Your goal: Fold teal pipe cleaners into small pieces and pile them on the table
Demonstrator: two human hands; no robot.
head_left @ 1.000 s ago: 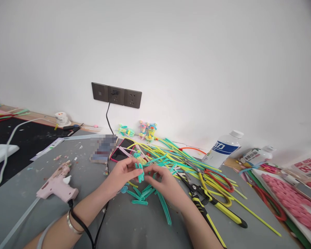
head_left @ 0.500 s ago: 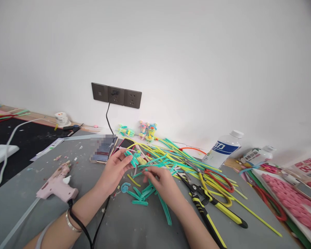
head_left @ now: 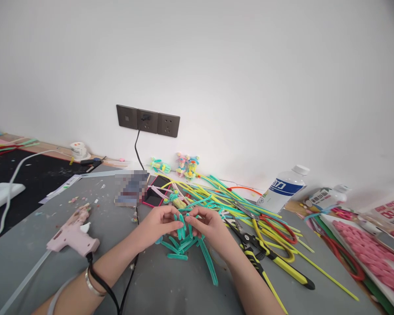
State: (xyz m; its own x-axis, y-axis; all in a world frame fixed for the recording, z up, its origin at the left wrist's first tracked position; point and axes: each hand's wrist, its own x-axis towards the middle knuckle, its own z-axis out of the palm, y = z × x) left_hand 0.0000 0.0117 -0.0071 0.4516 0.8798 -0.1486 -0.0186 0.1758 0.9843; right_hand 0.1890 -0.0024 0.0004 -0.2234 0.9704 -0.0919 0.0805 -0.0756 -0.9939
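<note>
Near the middle of the grey table, my left hand (head_left: 162, 225) pinches a bundle of folded teal pipe cleaner pieces (head_left: 182, 226). Close beside it, my right hand (head_left: 207, 222) has its thumb and fingers closed on a teal piece (head_left: 190, 227) at the right of that bundle. Under both hands lie several loose folded teal pieces (head_left: 177, 257) and a longer teal strip (head_left: 209, 262). Just behind the fingers is a small yellow and teal figure (head_left: 177, 200).
A pink glue gun (head_left: 72, 234) with a black cord lies left. Yellow-handled cutters (head_left: 265, 251), red-handled scissors (head_left: 279, 225) and long pipe cleaners (head_left: 223, 194) spread right. Behind are phones (head_left: 154, 192), a bottle (head_left: 284, 188) and small figures (head_left: 187, 166) by the wall.
My left hand has moved down and right with its teal bundle, uncovering the pink-edged phone. My right hand has shifted slightly and now meets it at the bundle.
</note>
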